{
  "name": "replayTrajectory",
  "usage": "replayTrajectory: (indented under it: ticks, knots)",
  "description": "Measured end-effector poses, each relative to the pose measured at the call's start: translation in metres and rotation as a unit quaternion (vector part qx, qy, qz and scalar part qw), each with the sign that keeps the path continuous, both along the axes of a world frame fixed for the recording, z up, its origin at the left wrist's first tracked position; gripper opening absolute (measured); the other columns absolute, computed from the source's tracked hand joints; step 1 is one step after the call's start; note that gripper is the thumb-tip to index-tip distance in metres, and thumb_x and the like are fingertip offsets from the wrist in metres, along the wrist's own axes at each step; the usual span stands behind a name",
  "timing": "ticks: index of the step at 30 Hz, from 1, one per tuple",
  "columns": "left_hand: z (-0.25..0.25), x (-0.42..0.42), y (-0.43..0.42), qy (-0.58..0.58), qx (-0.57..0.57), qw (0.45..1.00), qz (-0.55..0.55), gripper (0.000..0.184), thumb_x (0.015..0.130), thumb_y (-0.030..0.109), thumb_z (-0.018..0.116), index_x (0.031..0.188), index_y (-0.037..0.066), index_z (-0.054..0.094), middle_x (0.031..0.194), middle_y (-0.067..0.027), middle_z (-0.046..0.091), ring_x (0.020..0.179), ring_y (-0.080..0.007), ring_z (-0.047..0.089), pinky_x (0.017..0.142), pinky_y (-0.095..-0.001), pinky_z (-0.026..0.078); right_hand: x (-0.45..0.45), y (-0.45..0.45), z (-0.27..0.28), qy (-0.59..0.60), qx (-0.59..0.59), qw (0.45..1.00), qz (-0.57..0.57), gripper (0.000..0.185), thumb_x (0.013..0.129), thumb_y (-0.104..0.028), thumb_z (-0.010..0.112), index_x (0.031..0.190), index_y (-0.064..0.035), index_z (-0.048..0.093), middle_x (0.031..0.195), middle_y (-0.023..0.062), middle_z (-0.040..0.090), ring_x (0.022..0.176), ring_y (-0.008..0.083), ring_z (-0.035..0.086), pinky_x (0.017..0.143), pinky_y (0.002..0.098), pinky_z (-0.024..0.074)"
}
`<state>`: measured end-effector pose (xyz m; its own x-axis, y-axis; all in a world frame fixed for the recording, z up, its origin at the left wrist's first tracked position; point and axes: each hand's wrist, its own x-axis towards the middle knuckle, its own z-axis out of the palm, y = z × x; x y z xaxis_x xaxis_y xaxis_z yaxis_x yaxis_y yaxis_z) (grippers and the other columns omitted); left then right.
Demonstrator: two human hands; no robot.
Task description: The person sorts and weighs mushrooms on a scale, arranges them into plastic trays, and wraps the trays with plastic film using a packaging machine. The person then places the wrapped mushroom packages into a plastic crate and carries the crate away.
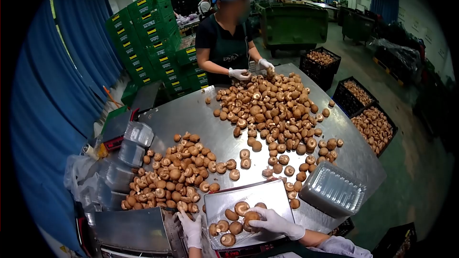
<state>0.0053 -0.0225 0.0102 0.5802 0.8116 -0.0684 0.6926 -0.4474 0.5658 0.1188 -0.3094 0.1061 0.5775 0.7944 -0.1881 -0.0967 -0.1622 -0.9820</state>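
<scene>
My gloved right hand (pixel 275 223) is closed around a brown shiitake mushroom (pixel 250 217) over the metal pan of a weighing scale (pixel 267 190). Several more shiitake mushrooms (pixel 228 240) lie on that pan, some cap up, some showing stems. My left hand (pixel 192 231), also gloved, is at the front edge of the near mushroom pile (pixel 174 174). Its fingers are apart beside a mushroom (pixel 182 206), and I cannot tell whether they touch it. Part of the scale's red display (pixel 232 253) shows below the pan.
Clear plastic trays (pixel 332 188) are stacked at the right, others (pixel 131 153) at the left. Across the steel table (pixel 191 114) a gloved co-worker (pixel 229 43) handles mushrooms at a larger pile (pixel 267 105). Black crates (pixel 373 126) of mushrooms stand on the floor; green crates (pixel 148 33) rise behind.
</scene>
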Motion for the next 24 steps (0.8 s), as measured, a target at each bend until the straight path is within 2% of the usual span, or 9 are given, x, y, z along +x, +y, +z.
replayTrajectory:
  ticks: [1,8,13,17,20,22,23,24]
  knots:
    - [0.003,0.002,-0.001,-0.003,0.000,1.000,-0.003,0.090,0.070,0.024,0.073,0.141,0.007,0.020,0.143,-0.0262,0.021,0.128,-0.0401,0.030,0.103,-0.0408,0.032,0.000,-0.001,-0.003,-0.045,0.007,0.999,-0.005,0.044,0.087,-0.030,0.060,0.122,-0.0043,0.049,0.094,0.0090,0.063,0.082,0.0127,0.060,0.072,0.0246,0.0483]
    - [-0.006,0.003,0.000,-0.012,0.040,0.999,0.018,0.086,0.069,0.019,0.073,0.140,0.009,0.024,0.142,-0.0212,0.026,0.125,-0.0392,0.034,0.100,-0.0412,0.035,0.001,0.001,-0.004,-0.003,0.017,1.000,-0.011,0.044,0.086,-0.027,0.062,0.120,-0.0033,0.049,0.090,0.0078,0.064,0.077,0.0129,0.061,0.068,0.0246,0.0486]
    - [-0.012,0.001,0.003,-0.030,0.069,0.996,0.045,0.068,0.072,0.019,0.071,0.129,0.006,0.036,0.127,-0.0176,0.042,0.113,-0.0370,0.045,0.091,-0.0436,0.041,0.001,0.001,-0.006,-0.033,0.007,0.999,-0.008,0.044,0.085,-0.028,0.063,0.120,-0.0050,0.050,0.091,0.0087,0.064,0.079,0.0144,0.062,0.069,0.0263,0.0497]
    - [-0.014,0.001,0.002,-0.035,0.091,0.994,0.049,0.063,0.073,0.021,0.070,0.125,0.003,0.039,0.121,-0.0179,0.045,0.109,-0.0369,0.047,0.089,-0.0439,0.041,-0.003,-0.001,0.008,-0.026,-0.019,0.999,-0.012,0.045,0.084,-0.029,0.065,0.120,-0.0068,0.050,0.090,0.0088,0.064,0.079,0.0150,0.062,0.070,0.0269,0.0499]
    - [-0.014,0.006,-0.001,-0.041,0.087,0.994,0.052,0.063,0.073,0.023,0.070,0.123,0.002,0.039,0.120,-0.0174,0.044,0.108,-0.0367,0.047,0.088,-0.0432,0.042,-0.006,-0.006,0.004,-0.070,-0.017,0.997,-0.020,0.046,0.083,-0.030,0.066,0.120,-0.0083,0.050,0.088,0.0089,0.064,0.077,0.0159,0.063,0.069,0.0273,0.0502]
    - [-0.016,0.008,0.001,-0.029,0.128,0.991,0.017,0.064,0.071,0.025,0.072,0.122,0.002,0.040,0.120,-0.0166,0.044,0.108,-0.0359,0.047,0.086,-0.0430,0.043,-0.008,-0.015,0.004,0.014,-0.031,0.999,-0.037,0.047,0.080,-0.031,0.067,0.119,-0.0099,0.051,0.085,0.0102,0.065,0.073,0.0180,0.064,0.068,0.0285,0.0507]
    - [-0.012,0.008,0.000,-0.015,0.106,0.994,0.016,0.067,0.069,0.029,0.074,0.120,0.002,0.041,0.120,-0.0159,0.043,0.109,-0.0351,0.046,0.086,-0.0429,0.043,-0.008,-0.022,0.001,0.013,-0.030,0.999,-0.036,0.047,0.080,-0.031,0.067,0.119,-0.0099,0.051,0.085,0.0102,0.065,0.073,0.0180,0.064,0.068,0.0285,0.0507]
    - [-0.010,0.008,-0.001,-0.015,0.106,0.994,0.017,0.067,0.069,0.029,0.074,0.120,0.002,0.041,0.120,-0.0159,0.043,0.109,-0.0351,0.046,0.086,-0.0429,0.043,-0.007,-0.031,-0.002,-0.075,-0.067,0.994,-0.033,0.047,0.080,-0.034,0.066,0.118,-0.0098,0.052,0.084,0.0119,0.065,0.072,0.0214,0.064,0.067,0.0301,0.0509]
